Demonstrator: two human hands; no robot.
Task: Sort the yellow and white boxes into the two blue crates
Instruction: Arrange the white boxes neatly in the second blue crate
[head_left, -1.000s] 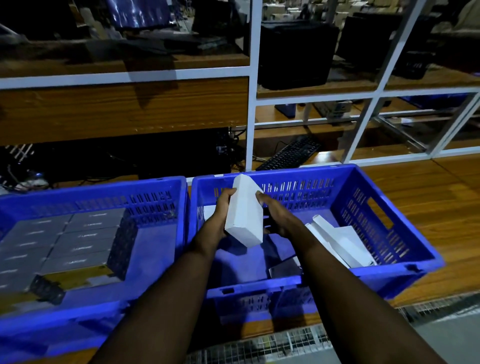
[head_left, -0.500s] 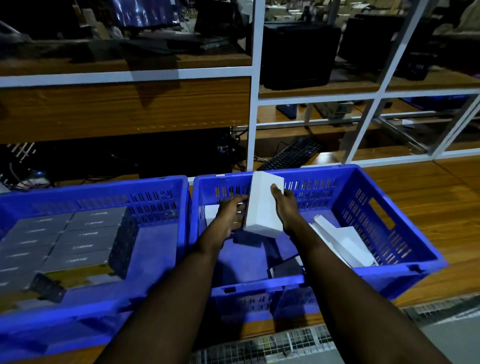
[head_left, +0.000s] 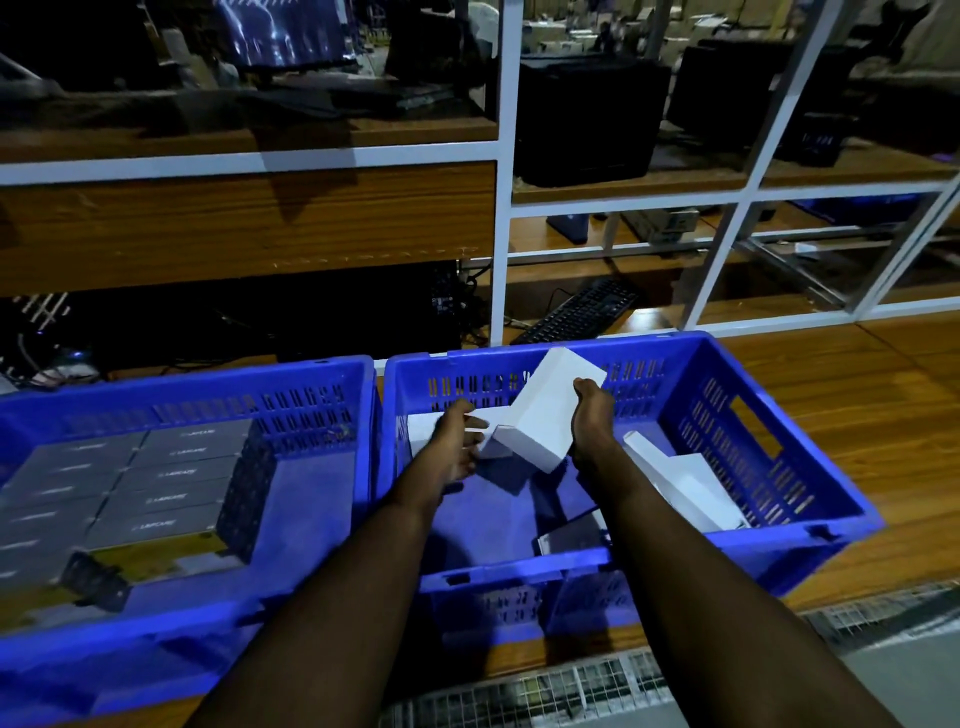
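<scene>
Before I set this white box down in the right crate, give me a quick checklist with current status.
1. Right hand grips the white box: ok.
2. Box hangs tilted over the right crate: ok.
3. Bare crate floor below it for landing: ok.
4. Other white boxes already lie in this crate, so the sorting matches: ok.
5. Left hand open by the box's lower end; whether it touches: cannot tell.

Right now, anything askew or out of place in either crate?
Yes. Right crate: loose white boxes lean askew by its right wall, and a dark box lies near the front. Left crate's rows lie flat.
</scene>
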